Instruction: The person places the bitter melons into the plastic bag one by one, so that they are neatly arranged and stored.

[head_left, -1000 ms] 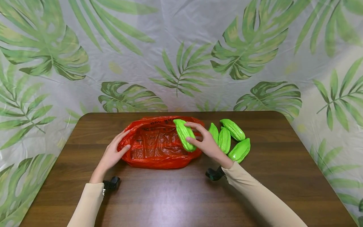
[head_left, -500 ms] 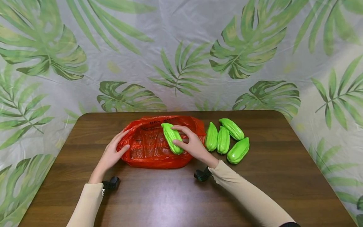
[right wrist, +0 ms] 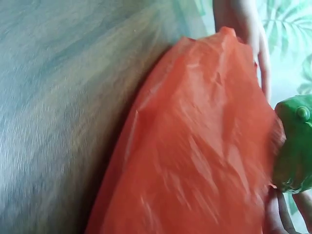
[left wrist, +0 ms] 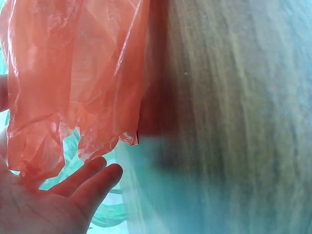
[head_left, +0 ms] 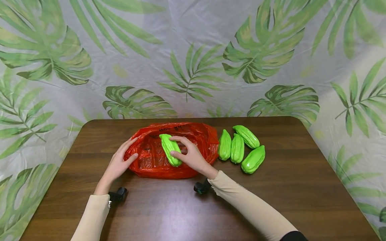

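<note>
My right hand (head_left: 191,155) holds a green bitter melon (head_left: 170,150) over the mouth of a red plastic bag (head_left: 173,173). Thumb and fingers grip it from the right, its pointed end toward the back left. In the right wrist view, the rounded end of the bitter melon (right wrist: 295,144) shows at the right edge, beside the bag's outer side (right wrist: 195,146). My left hand (head_left: 119,162) rests at the left rim of the bag with fingers spread and fairly straight. The left wrist view shows the left hand (left wrist: 58,204) against the hanging edge of the red film (left wrist: 102,87).
Several more bitter melons (head_left: 237,149) lie on the wooden table (head_left: 286,187) to the right of the bag. A cloth with leaf prints (head_left: 193,67) hangs behind the table's back edge. Both wrists wear black camera straps.
My right hand has carried the bitter melon leftward, from the bag's right side to over the middle of its opening. My left hand has stayed at the left rim.
</note>
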A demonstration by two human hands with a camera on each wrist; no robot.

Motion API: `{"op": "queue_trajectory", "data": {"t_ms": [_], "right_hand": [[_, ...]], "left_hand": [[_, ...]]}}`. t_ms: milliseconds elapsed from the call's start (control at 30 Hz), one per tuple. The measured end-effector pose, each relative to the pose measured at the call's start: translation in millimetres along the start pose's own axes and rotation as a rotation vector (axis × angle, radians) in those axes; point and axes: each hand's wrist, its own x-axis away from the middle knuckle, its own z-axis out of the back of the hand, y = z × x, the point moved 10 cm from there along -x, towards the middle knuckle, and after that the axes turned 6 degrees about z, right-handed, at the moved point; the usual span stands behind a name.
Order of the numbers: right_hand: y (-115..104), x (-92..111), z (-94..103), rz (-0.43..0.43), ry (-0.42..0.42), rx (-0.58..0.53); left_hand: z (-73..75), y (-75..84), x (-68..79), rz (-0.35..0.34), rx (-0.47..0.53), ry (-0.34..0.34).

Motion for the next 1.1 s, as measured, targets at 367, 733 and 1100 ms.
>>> {"op": "queue_trajectory", "data": {"t_ms": [367,733,1100], "right_hand": [[8.6,-7.6,-19.3,-0.025,-0.005,0.003],[50.9,-21.4,-38.1,-0.079,0.042,-0.005],[55.7,-30.8,-52.4,-0.099,0.060,0.030]], "left_hand": [[-1.5,2.2,0.3,0.008,0.005,-0.008],[-1.7,4.0,0.9,0.015,0.010,-0.008],[-1.7,4.3,0.5,-0.006,0.010,0.003]]}}
